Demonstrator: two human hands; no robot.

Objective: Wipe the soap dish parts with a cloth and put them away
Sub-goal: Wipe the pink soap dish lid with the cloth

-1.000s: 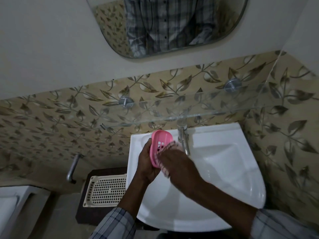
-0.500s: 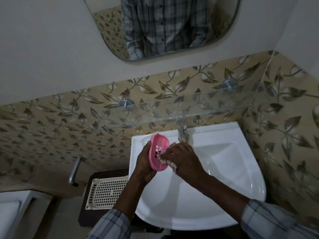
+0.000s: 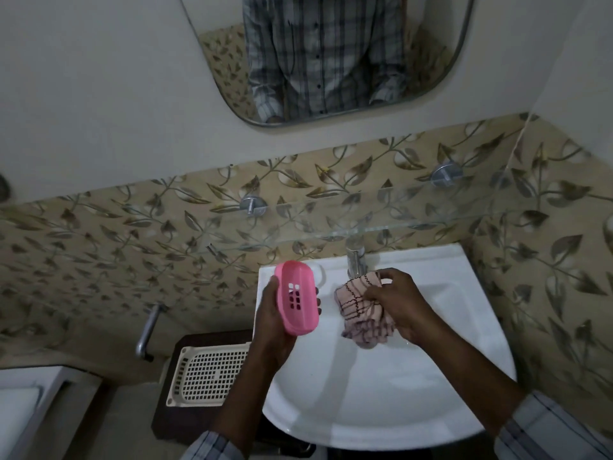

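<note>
Two hands over the sink [image 3: 431,386]: left hand [image 3: 275,323] grips pink tray [image 3: 297,298], right hand [image 3: 403,307] clutches cloth [image 3: 360,308].

Head view, down over sink [image 3: 381,386]

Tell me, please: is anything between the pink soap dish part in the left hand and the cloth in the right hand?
Nothing visible. The pink soap dish part in the left hand and the cloth in the right hand are apart, with only open space over the white sink between them.
</note>
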